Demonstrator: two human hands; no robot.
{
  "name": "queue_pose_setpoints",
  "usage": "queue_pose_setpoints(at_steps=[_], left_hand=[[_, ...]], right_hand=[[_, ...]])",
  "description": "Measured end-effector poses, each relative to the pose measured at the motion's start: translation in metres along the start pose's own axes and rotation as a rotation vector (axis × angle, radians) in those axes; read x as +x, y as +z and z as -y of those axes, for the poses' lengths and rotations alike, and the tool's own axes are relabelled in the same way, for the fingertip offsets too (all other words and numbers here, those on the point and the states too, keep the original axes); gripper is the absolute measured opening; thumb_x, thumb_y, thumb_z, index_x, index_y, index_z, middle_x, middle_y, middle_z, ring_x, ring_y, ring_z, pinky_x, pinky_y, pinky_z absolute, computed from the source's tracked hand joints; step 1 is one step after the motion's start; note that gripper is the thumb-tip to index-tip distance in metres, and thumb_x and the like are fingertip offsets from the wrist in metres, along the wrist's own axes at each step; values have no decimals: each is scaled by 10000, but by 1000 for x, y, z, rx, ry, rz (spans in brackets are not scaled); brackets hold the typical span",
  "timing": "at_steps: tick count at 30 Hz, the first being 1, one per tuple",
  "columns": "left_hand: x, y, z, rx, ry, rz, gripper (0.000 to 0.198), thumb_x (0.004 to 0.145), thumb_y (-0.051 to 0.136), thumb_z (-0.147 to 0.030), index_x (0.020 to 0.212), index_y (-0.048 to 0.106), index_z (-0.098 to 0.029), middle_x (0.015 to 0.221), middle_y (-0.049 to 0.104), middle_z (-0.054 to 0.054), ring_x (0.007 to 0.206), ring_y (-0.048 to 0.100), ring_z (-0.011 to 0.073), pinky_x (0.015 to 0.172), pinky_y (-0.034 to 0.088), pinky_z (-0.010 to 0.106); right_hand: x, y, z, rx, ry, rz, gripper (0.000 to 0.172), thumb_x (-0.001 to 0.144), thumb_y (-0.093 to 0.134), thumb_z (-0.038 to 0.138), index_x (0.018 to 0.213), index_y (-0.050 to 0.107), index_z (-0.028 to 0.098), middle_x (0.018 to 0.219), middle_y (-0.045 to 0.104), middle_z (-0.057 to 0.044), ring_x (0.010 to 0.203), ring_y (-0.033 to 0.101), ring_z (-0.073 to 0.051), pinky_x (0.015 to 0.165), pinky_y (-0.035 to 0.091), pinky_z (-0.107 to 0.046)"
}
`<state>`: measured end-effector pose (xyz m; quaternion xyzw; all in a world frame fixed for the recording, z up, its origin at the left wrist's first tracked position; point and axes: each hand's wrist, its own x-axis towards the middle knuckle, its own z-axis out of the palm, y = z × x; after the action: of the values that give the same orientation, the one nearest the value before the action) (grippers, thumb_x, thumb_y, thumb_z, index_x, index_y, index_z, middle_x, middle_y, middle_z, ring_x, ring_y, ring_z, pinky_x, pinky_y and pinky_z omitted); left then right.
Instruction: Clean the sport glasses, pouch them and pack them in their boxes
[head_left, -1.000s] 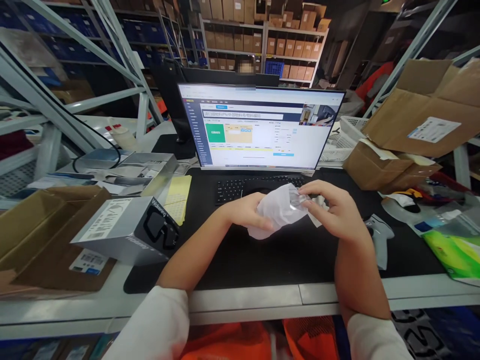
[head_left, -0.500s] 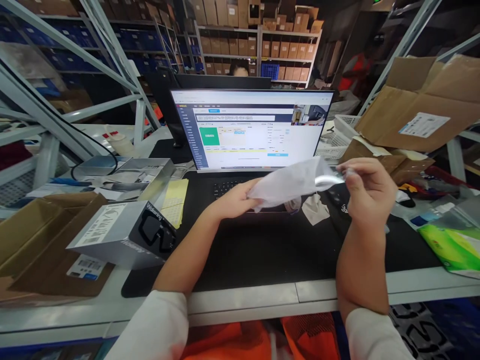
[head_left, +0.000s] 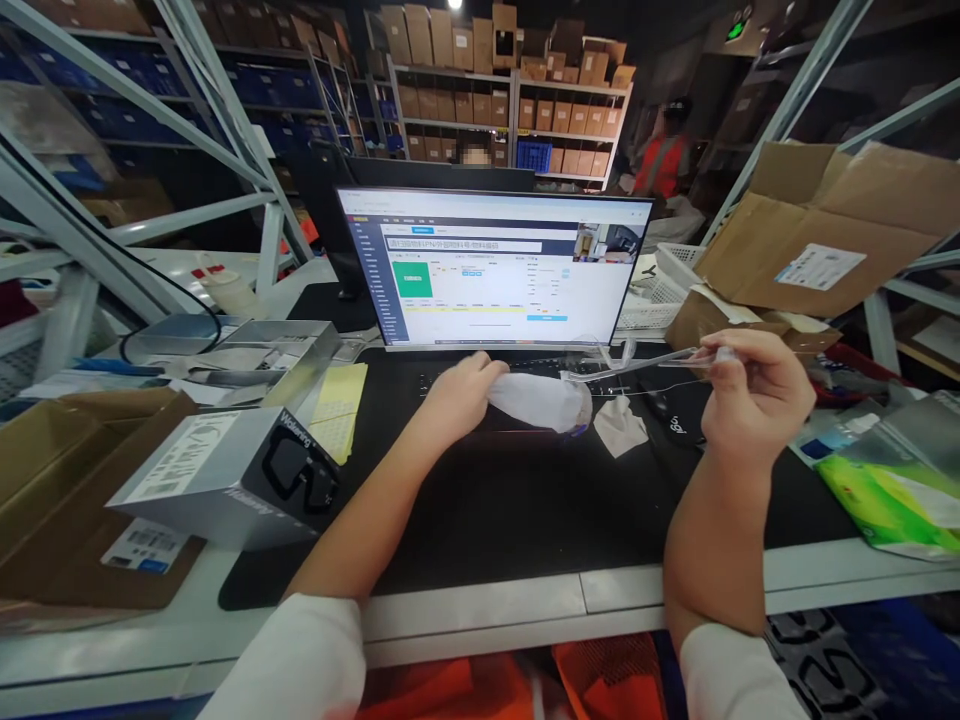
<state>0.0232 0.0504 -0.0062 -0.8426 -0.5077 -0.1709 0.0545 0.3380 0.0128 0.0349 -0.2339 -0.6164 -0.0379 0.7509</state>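
My left hand is closed on the near end of a soft white pouch above the keyboard. In my right hand, pinched between thumb and fingers, is a pair of clear-framed glasses. The frame stretches left from my fingertips toward the pouch's mouth, apart from my left hand. Whether its far end still touches the pouch I cannot tell. A small crumpled pale cloth lies on the black desk mat below the glasses. Behind both hands stands a lit monitor.
At left are a silver goggles box, an open cardboard box and yellow paper sheets. A black mouse, green tissue pack and stacked cartons are at right. A person in an orange vest stands far back.
The glasses have come out of the white pouch to the right in my right hand. The pouch has sagged lower in my left hand. My view has shifted slightly.
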Motion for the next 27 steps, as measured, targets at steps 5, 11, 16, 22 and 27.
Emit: queue_pose_setpoints(at_steps=[5, 11, 16, 22, 27], left_hand=[[-11, -7, -8, -167, -15, 259, 420, 930, 438, -236, 1335, 549, -235, 1221, 724, 83, 1063, 705, 282, 889, 530, 369], [-1, 9, -24, -283, 62, 409, 479, 975, 437, -516, 1329, 595, -235, 1249, 732, 104, 1084, 717, 311, 906, 538, 379], [-5, 2, -31, -176, 7, 266, 537, 957, 527, -480, 1395, 586, -175, 1294, 705, 173, 1138, 698, 367, 946, 535, 436], [-31, -33, -27, -413, 82, -183, 533, 969, 539, -515, 1387, 616, -195, 1463, 599, 128, 1391, 531, 315, 1187, 408, 457], [-28, -24, -40, -720, 236, -176, 495, 882, 691, -529, 1274, 695, -226, 1508, 550, 111, 1515, 356, 324, 1263, 299, 499]], right_hand=[[1, 2, 1, 26, 22, -4, 125, 875, 767, 285, 994, 777, 249, 916, 714, -38, 804, 666, -186, 637, 545, -305], [-6, 8, 3, 63, 126, 30, 114, 890, 750, 285, 992, 758, 234, 903, 734, -23, 695, 662, -146, 618, 572, -288], [-8, 7, 8, 40, 278, 80, 144, 896, 752, 315, 1005, 741, 220, 802, 745, -11, 665, 700, -158, 595, 587, -282], [-9, 14, 16, 42, 451, 227, 148, 878, 769, 325, 946, 737, 198, 757, 747, -16, 571, 672, -138, 544, 575, -259], [-19, 39, 23, 65, 596, 351, 181, 877, 755, 344, 950, 712, 184, 743, 736, -18, 541, 655, -132, 533, 560, -261]])
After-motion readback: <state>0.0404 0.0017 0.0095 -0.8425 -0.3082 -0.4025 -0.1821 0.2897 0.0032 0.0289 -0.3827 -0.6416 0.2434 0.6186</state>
